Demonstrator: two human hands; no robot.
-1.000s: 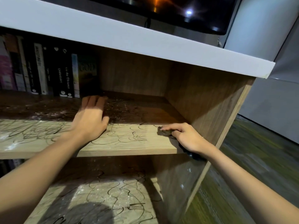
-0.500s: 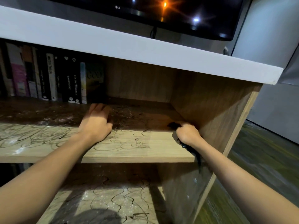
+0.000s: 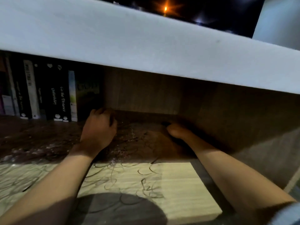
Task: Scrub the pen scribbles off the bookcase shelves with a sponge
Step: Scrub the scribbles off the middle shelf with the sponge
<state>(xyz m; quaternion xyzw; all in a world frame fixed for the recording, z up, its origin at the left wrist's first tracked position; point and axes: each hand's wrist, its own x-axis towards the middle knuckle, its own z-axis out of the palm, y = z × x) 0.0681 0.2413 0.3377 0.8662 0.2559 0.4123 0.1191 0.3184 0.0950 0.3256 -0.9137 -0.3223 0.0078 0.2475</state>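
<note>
Both arms reach deep into the shadowed back of the shelf (image 3: 175, 181); the left hand (image 3: 99, 129) rests on the board with its fingers curled under at the knuckles, and no object shows in it, though the dim light hides the fingertips. The right hand (image 3: 177, 131) lies low on the board near the bookcase's right side wall (image 3: 243, 120), fingers bent over a dark sponge (image 3: 166, 123), of which only a sliver shows at the fingertips; the grip itself is too dark to make out fully. Pen scribbles (image 3: 129, 174) loop across the lit front of the shelf, between the two forearms and nearer than both hands; wet, shiny streaks lie between the hands. A row of books (image 3: 48, 95) stands upright just left of the left hand; a white top board (image 3: 129, 46) overhangs both hands.
</note>
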